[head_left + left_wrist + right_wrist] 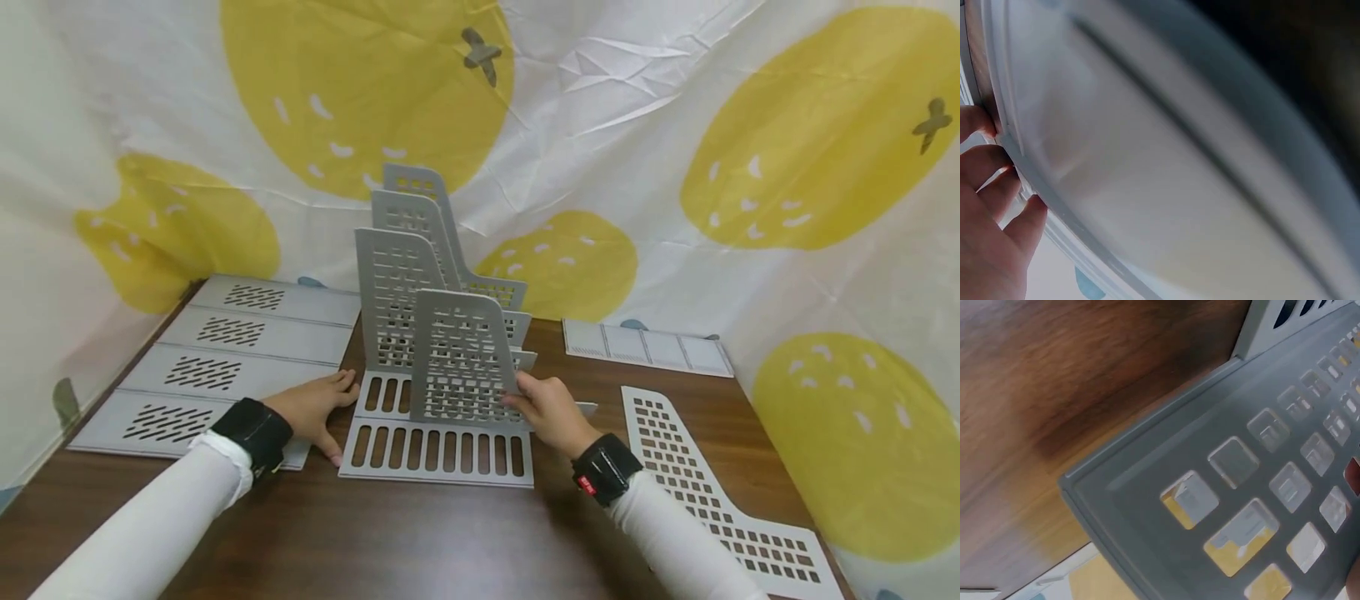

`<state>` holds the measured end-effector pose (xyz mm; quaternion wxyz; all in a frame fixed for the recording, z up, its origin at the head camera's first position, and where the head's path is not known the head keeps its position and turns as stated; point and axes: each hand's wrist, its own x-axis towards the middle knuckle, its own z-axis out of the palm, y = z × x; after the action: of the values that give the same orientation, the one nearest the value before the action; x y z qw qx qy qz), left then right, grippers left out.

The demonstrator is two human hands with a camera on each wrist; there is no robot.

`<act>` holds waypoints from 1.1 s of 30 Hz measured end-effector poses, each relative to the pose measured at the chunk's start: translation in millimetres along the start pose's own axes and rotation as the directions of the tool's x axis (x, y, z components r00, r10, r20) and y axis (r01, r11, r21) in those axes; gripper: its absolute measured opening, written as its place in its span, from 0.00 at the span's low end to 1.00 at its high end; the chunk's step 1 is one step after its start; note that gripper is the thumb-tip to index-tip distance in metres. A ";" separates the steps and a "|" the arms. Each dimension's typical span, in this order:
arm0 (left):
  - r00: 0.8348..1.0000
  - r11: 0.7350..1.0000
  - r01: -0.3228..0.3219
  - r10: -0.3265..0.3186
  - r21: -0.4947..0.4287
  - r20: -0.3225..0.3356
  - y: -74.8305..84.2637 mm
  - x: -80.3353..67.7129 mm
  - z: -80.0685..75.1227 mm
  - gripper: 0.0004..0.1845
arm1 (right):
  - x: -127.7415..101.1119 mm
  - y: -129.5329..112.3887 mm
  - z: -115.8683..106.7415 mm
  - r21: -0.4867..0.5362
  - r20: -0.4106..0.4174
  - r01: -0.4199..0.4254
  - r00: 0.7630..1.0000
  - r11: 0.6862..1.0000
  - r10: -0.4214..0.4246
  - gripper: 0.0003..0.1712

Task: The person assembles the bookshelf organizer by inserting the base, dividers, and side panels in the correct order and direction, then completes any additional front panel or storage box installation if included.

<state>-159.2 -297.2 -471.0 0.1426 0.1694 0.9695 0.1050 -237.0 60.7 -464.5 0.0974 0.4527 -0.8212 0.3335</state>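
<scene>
No writing readable on the grey parts; red tag on the right wristband too small to read. Right hand [551,410] pinching the right edge of the front divider [461,367], fingers curled round it. Divider upright, long axis vertical, broad face toward the camera, standing on the slotted base [438,454] mid-table [420,542], three more behind it. Left hand [315,408] flat, fingers straight, against the base's left edge. Loose divider [712,492] lying flat at right; panels [217,367] at left.
</scene>
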 end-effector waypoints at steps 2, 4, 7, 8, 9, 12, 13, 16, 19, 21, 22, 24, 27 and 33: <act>1.000 1.000 -0.009 0.009 0.006 -0.008 -1.5 -2.0 -0.1 0.63 | 3.1 -2.0 5.5 -0.008 -0.003 0.012 1.000 1.000 -0.012 0.11; 1.000 1.000 -0.019 0.019 0.017 -0.015 -2.5 -3.0 0.0 0.63 | 6.0 -5.1 10.8 0.000 -0.005 0.019 1.000 1.000 -0.019 0.12; 1.000 0.999 -0.023 0.023 0.022 -0.016 -3.6 -2.1 1.9 0.63 | 9.5 -10.0 17.5 0.015 -0.001 0.014 1.000 1.000 -0.014 0.11; 1.000 0.999 -0.024 0.024 0.025 -0.017 -4.2 -1.4 3.2 0.63 | 10.3 -11.5 19.6 0.018 -0.003 0.013 1.000 1.000 -0.013 0.11; 1.000 0.999 -0.023 0.023 0.023 -0.015 -4.2 -1.3 3.7 0.63 | 11.4 -13.0 21.8 0.021 -0.005 0.012 1.000 1.000 -0.012 0.11; 1.000 1.000 -0.016 0.016 0.016 -0.010 -5.6 -0.9 5.3 0.63 | 15.3 -16.9 28.6 0.022 -0.010 0.011 1.000 1.000 -0.011 0.10; 1.000 1.000 -0.014 0.014 0.014 -0.008 -6.0 -1.0 5.2 0.63 | 17.0 -18.4 31.0 0.022 -0.013 0.013 1.000 1.000 -0.013 0.11; 1.000 1.000 -0.004 0.004 0.011 -0.008 -7.3 -0.5 4.7 0.64 | 23.7 -23.9 37.3 0.026 -0.017 0.021 1.000 0.999 -0.020 0.09; 1.000 1.000 0.002 -0.002 0.024 -0.016 -9.8 1.6 6.1 0.65 | 31.4 -29.3 42.9 0.021 -0.022 0.040 0.999 0.999 -0.040 0.07; 1.000 1.000 0.004 -0.004 0.029 -0.021 -12.6 3.3 8.1 0.65 | 36.2 -32.1 46.3 0.011 -0.022 0.059 0.998 0.998 -0.059 0.05; 1.000 0.999 0.001 0.000 0.033 -0.026 -13.0 4.6 9.0 0.65 | 37.6 -32.8 47.6 0.004 -0.024 0.068 0.997 0.998 -0.068 0.05; 0.999 0.999 -0.007 0.009 0.042 -0.032 -13.3 6.6 10.1 0.64 | 40.2 -34.2 49.7 -0.021 -0.037 0.076 0.996 0.997 -0.077 0.05; 0.999 0.999 -0.008 0.010 0.047 -0.038 -13.6 8.8 9.9 0.64 | 43.0 -35.9 52.0 -0.051 -0.058 0.070 0.996 0.996 -0.073 0.06; 0.999 0.997 -0.028 0.030 0.065 -0.029 -16.4 8.2 9.4 0.64 | 39.7 -43.3 50.6 -0.095 -0.002 0.012 1.000 0.995 -0.012 0.11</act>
<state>-168.5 -307.9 -485.9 0.1208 0.1863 0.9719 0.0782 -217.5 -14.3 -464.6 0.1217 0.4521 -0.8333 0.2940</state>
